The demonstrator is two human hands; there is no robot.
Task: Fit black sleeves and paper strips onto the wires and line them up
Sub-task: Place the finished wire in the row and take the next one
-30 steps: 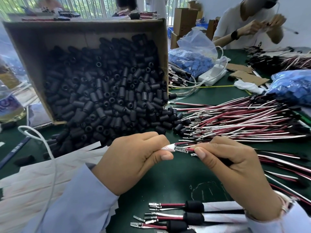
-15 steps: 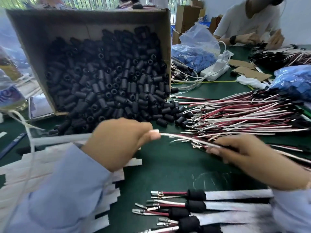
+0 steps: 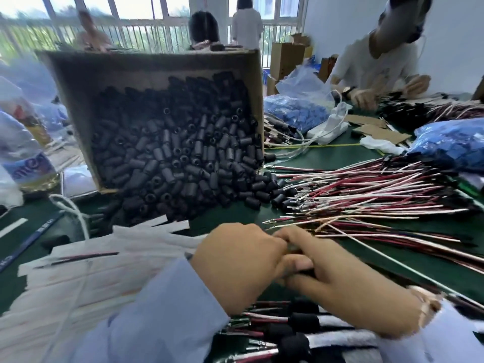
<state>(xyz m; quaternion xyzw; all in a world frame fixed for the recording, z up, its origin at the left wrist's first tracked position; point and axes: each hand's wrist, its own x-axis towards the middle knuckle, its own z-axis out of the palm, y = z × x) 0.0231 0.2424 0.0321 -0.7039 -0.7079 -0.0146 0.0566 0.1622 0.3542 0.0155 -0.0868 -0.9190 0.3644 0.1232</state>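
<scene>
Finished wires (image 3: 288, 334), each wearing a black sleeve and paper wrap, lie in a row nearest the worker. Just beyond them the left hand (image 3: 235, 265) and right hand (image 3: 337, 279) press together; what either grip encloses cannot be told through the blur. Paper strips (image 3: 104, 260), light and easily creased, lie left of the hands. Thin, springy loose wires (image 3: 366, 200) fan out beyond, best pinched behind the metal terminals. Farthest, a tipped cardboard box (image 3: 162, 66) spills black sleeves (image 3: 183, 163) onto the green counter (image 3: 340, 155).
</scene>
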